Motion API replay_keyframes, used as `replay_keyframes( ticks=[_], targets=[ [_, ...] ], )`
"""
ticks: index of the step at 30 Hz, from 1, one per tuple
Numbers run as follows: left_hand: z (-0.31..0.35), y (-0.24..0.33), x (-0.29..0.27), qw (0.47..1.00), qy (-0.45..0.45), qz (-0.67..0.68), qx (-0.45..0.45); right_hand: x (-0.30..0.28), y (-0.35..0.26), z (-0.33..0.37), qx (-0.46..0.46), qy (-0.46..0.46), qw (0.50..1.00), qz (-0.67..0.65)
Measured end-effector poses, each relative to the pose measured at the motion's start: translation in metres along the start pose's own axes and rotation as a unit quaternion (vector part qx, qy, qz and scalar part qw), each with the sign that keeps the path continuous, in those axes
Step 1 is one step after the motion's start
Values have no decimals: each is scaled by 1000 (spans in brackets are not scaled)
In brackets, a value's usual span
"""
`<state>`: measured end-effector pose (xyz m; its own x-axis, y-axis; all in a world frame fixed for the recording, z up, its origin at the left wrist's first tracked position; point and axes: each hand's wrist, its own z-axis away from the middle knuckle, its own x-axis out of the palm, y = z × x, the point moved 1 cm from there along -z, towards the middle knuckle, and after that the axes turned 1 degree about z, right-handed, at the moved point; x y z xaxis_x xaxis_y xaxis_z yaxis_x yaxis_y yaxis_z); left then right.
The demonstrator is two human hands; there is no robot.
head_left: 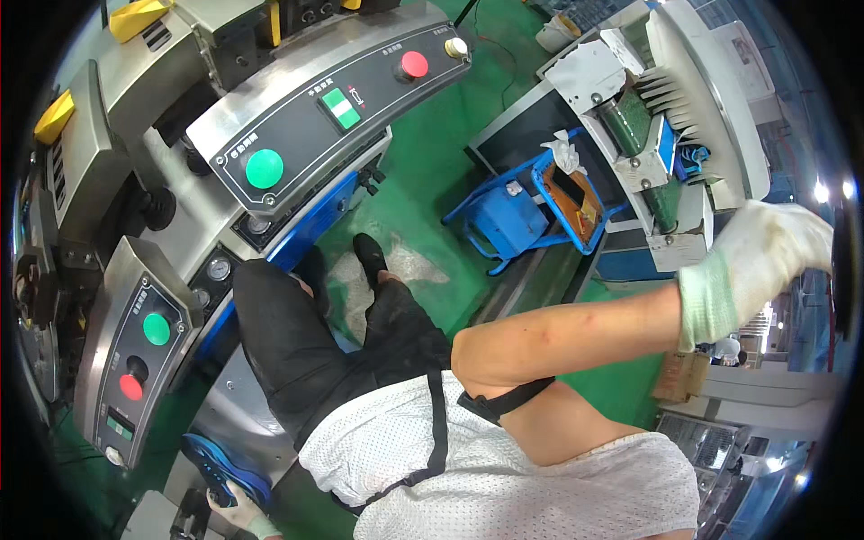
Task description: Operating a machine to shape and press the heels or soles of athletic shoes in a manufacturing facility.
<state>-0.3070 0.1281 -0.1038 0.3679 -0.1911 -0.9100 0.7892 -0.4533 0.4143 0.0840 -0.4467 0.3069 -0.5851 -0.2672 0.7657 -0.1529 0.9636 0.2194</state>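
Observation:
My left hand (pixel 239 513), in a pale knitted work glove, is at the lower left. Its thumb and fingers grip a blue shoe (pixel 227 470) with a dark sole beside the machine. My right arm stretches out to the right at about shoulder height. At its end is my right hand (pixel 776 256), in a white glove with a greenish cuff. Its fingers run into the dark rim of the picture, so whether they hold anything is hidden.
On the left stands a metal press machine with a large control panel (pixel 337 112) and a smaller button panel (pixel 135 351). A blue stool (pixel 508 220) carries a brown tray (pixel 576 202). Behind it is a machine with green rollers (pixel 625 126). A cardboard box (pixel 679 376) sits at the right.

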Motion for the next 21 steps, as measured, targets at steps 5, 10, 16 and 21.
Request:
replay_keyframes(
  ticks=[5,10,16,21],
  targets=[
    [-4,5,10,1000,2,-20,22,14,-14,7,0,-15,999,-31],
    [-6,4,8,999,15,-17,37,17,-19,10,8,-22,997,-69],
    [3,32,-10,1000,-19,-2,-3,18,-4,7,32,-24,992,-119],
    [49,234,-51,962,-26,181,200,-5,14,6,60,1,980,-191]
  ],
)
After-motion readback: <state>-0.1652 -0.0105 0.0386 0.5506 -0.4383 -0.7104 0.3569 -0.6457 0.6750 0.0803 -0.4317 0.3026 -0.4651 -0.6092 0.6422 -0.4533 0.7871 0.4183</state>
